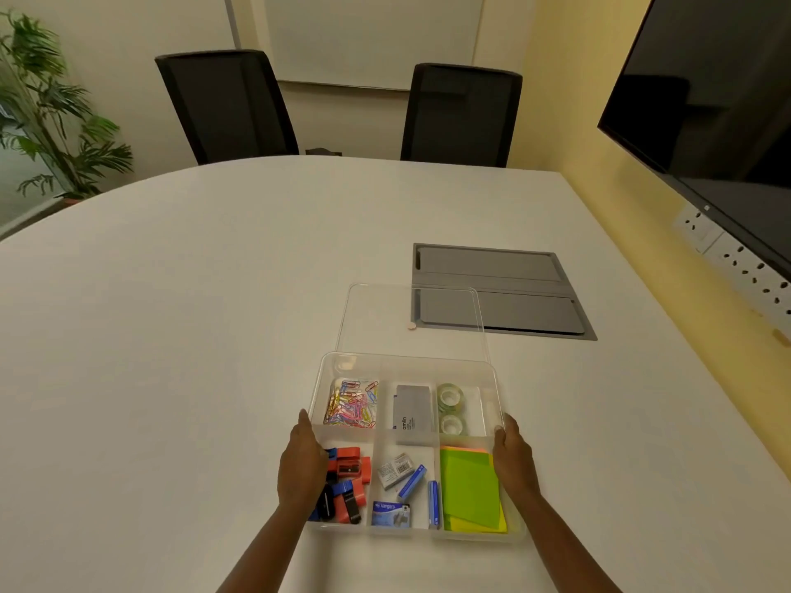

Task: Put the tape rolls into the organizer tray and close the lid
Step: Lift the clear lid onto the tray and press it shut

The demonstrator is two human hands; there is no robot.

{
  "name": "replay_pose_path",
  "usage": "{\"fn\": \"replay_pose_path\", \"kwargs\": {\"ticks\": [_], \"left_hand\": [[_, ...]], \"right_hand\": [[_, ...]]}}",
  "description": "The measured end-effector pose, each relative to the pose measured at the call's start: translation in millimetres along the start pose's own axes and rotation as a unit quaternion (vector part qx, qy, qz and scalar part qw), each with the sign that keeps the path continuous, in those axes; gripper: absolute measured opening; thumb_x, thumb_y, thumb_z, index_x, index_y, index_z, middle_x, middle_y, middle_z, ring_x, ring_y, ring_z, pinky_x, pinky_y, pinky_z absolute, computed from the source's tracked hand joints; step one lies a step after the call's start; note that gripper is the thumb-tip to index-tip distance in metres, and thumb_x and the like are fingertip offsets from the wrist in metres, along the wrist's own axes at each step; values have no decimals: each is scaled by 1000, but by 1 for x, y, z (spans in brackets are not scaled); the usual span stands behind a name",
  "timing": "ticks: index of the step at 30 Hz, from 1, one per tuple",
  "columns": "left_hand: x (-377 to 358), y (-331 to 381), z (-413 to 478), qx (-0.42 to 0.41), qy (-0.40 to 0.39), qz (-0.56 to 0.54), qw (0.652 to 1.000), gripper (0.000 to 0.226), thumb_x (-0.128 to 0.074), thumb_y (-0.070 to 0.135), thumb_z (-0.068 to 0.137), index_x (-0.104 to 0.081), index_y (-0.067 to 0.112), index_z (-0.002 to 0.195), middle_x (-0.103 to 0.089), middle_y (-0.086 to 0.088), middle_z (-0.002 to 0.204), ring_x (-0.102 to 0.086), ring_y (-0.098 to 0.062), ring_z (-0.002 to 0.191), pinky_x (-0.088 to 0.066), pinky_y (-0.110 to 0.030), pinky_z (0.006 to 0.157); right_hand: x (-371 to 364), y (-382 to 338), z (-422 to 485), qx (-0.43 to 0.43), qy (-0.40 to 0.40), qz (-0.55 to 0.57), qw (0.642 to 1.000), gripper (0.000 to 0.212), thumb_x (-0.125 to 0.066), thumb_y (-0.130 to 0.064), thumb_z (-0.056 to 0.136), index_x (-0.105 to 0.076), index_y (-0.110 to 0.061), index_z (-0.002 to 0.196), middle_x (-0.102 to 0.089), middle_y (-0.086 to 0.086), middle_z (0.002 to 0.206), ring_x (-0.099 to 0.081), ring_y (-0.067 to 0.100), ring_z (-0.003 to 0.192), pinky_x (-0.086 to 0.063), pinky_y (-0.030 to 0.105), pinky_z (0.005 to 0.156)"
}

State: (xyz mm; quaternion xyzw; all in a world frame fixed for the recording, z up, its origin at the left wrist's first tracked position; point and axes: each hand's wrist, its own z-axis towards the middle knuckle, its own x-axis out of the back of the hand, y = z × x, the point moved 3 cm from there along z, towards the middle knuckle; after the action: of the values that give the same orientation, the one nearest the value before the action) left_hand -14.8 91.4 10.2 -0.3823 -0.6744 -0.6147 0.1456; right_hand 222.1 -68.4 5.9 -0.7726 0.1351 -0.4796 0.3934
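Note:
The clear organizer tray (387, 533) sits on the white table right in front of me. Two clear tape rolls (450, 396) (452, 424) lie in its back right compartment. The transparent lid (385, 318) hangs tilted over the tray's far half, its far edge reaching past the tray. My left hand (299, 468) grips the lid's left side and my right hand (513, 460) grips its right side, both beside the tray's walls.
Other compartments hold coloured paper clips (353, 406), a grey box (411, 415), sharpeners (349, 485), staple boxes (404, 485) and sticky notes (468, 490). A grey cable hatch (513, 293) is set in the table behind the tray. Two black chairs (227, 104) stand at the far edge; a screen (706, 87) hangs on the right.

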Motion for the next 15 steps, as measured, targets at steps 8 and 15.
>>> {"fn": "replay_pose_path", "kwargs": {"ticks": [8,15], "left_hand": [[3,1,32,-32,-10,-44,998,33,-32,17,97,-43,4,126,-56,-20,125,-56,-34,111,-47,-46,94],[10,29,92,-32,-63,-65,995,37,-23,25,99,-51,8,82,-57,-15,92,-54,-28,88,-39,-32,71]], "right_hand": [[4,-7,16,2,3,17,1000,39,-34,-14,98,-36,-1,135,-47,24,137,-45,38,125,-38,43,104],[15,-46,64,8,30,20,999,33,-33,-12,98,-54,6,116,-58,27,123,-53,38,113,-41,40,97]]}}
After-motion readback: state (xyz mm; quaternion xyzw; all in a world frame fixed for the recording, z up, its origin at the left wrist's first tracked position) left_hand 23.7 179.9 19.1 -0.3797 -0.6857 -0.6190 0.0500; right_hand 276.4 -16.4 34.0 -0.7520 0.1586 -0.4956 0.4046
